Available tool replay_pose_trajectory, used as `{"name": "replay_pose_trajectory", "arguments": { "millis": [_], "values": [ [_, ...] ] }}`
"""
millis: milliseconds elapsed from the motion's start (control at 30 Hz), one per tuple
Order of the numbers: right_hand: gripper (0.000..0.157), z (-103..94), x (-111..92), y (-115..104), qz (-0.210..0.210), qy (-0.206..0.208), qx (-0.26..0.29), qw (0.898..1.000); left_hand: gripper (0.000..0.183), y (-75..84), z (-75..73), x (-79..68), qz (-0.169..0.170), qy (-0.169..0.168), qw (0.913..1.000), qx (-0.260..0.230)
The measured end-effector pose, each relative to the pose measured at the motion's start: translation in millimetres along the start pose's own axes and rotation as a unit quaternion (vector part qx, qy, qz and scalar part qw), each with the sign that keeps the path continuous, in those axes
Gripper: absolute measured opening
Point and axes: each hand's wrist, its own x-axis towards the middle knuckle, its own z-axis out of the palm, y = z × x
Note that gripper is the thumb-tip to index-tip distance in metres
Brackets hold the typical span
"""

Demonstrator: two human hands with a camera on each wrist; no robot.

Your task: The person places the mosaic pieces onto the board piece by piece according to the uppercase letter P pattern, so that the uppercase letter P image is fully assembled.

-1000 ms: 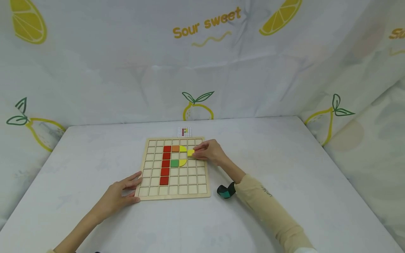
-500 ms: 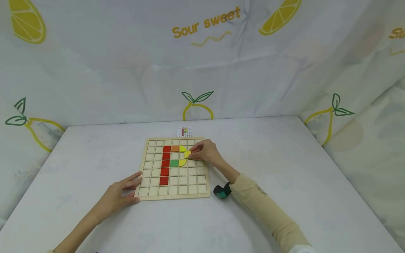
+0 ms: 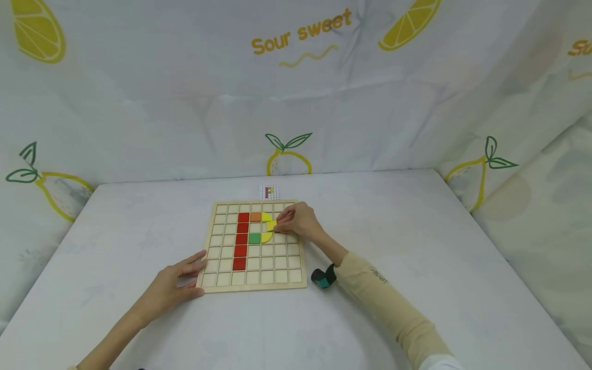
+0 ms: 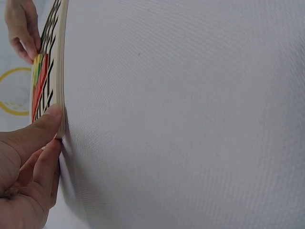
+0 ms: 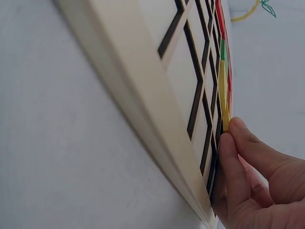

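Observation:
A wooden grid board [image 3: 282, 277] lies on the table. Its cells hold a column of red square tiles [image 3: 240, 251], an orange tile [image 3: 256, 217], a green tile [image 3: 255, 238] and two rounded yellow tiles [image 3: 266, 237]. My right hand [image 3: 300, 222] pinches a yellow square tile [image 3: 271, 226] between thumb and fingers, at the cell between the rounded ones. That tile sits slightly askew; whether it lies inside the cell I cannot tell. My left hand [image 3: 168, 288] grips the board's near left corner, thumb [image 4: 45, 125] on the near edge and fingers along the left side.
Behind the board lies a small card [image 3: 269, 192] printed with a similar coloured pattern. A black and teal object [image 3: 323, 277] is beside the right sleeve [image 3: 384, 303]. A white cloth with lemon prints [image 3: 289, 154] hangs at the table's back edge.
My right hand has moved left with the yellow square tile, from the column right of the rounded tiles to the gap between them. The left hand stays at the board's corner.

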Motion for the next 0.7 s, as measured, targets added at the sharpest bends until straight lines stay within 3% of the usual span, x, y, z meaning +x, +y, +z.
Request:
{"name": "replay_pose_trajectory", "arguments": {
  "millis": [700],
  "values": [
    [0.017,0.1,-0.7,-3.9,0.015,-0.018,0.015,1.0,0.062,-0.2,-0.3,0.3,-0.013,-0.001,0.9999,0.005]
  ]
}}
